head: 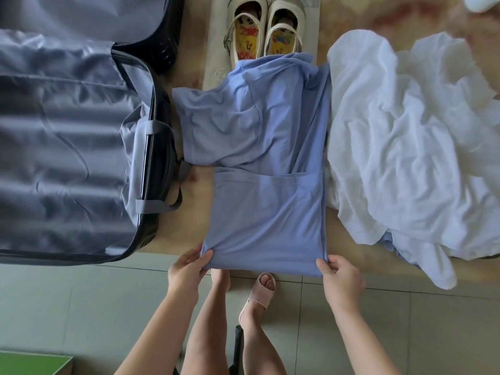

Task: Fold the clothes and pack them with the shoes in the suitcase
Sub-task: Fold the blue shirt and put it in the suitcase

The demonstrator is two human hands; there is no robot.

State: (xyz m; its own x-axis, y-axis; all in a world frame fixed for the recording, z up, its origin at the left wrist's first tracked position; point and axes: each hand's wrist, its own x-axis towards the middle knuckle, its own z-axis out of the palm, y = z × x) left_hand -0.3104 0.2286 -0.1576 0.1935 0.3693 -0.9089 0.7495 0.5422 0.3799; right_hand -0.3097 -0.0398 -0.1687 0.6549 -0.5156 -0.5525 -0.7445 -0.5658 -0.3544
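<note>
Tan, mottled tabletop [173, 236] fills most of what we look down on, with grey floor tiles [81, 307] beyond its near edge. We have the blue garment [265, 212] laid flat in the middle of the table, its near hem reaching just past the table's edge. Our left hand [186, 272] pinches the near left corner of that hem, thumb on top and fingers curled under the cloth. Our right hand [341, 282] pinches the near right corner in the same way. A crosswise fold line runs over the garment about halfway up, and one short sleeve spreads out to the left, nearly touching the suitcase [67, 158]. That suitcase lies open on the left of the table, its grey lining rumpled and its dark shell showing along the rim. At the far end, the garment's top overlaps the heels of the cream shoes [263, 31], which stand side by side on a pale mat [213, 74]. To the right, touching the blue garment's edge, a white garment [405, 131] lies in a crumpled heap. Below the table we see our bare legs and a pink slipper [262, 290] on the tiles.
</note>
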